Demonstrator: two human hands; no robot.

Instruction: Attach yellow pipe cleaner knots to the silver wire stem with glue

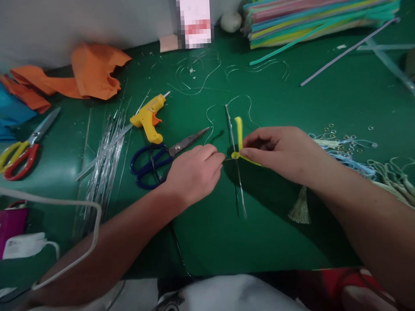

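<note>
My right hand (279,152) is closed, its thumb and forefinger pinching a yellow pipe cleaner (240,129). The pipe cleaner is wound at its lower end round a bundle of thin twisted wires (231,129), which stands roughly lengthwise between my hands. My left hand (196,172) is closed too, fingertips pinched on a thin wire (229,159) that leads to the yellow winding. Thin loose ends curl out from the bundle's top. Just beyond my left hand lie scissors with dark blue handles (149,162). A pale tassel (301,206) hangs or lies below my right wrist; which, I cannot tell.
Left of my hands are a yellow glue gun (149,117), a sheaf of silvery wires (104,164), and red-and-yellow-handled scissors (30,147). Orange cloth (95,71) lies behind. Bundled coloured pipe cleaners (325,13) are at the back right. Small rings (351,140) and tassels (397,179) lie right.
</note>
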